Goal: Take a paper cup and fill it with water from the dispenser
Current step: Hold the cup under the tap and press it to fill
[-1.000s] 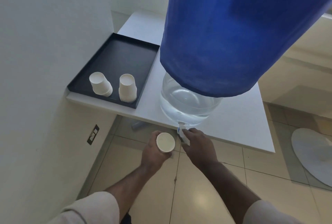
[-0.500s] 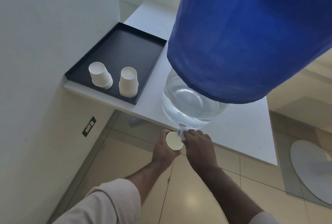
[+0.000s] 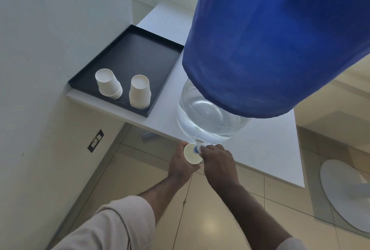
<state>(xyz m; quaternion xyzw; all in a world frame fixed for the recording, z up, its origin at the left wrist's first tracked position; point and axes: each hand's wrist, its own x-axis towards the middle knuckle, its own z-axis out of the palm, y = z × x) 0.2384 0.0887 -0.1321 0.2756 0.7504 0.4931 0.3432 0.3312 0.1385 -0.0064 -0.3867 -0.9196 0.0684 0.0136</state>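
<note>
A white paper cup [image 3: 192, 154] is held upright in my left hand [image 3: 180, 164], its mouth just under the small blue-and-white tap [image 3: 197, 147]. My right hand [image 3: 218, 160] grips that tap with its fingertips. The tap sticks out from the base of a large clear water bottle [image 3: 208, 117] under a blue cloth cover [image 3: 270, 35], standing at the front edge of a white table [image 3: 270, 149]. I cannot tell whether water is flowing or how much is in the cup.
On the table's left side lies a black tray [image 3: 136, 49] bearing two stacks of upturned paper cups [image 3: 109, 84] [image 3: 139, 92]. A white wall with a socket [image 3: 95, 140] runs along the left. Beige tiled floor lies below; a round white base [image 3: 348, 195] sits at right.
My left hand has raised the cup up and to the right until it sits under the tap. My right hand stays on the tap.
</note>
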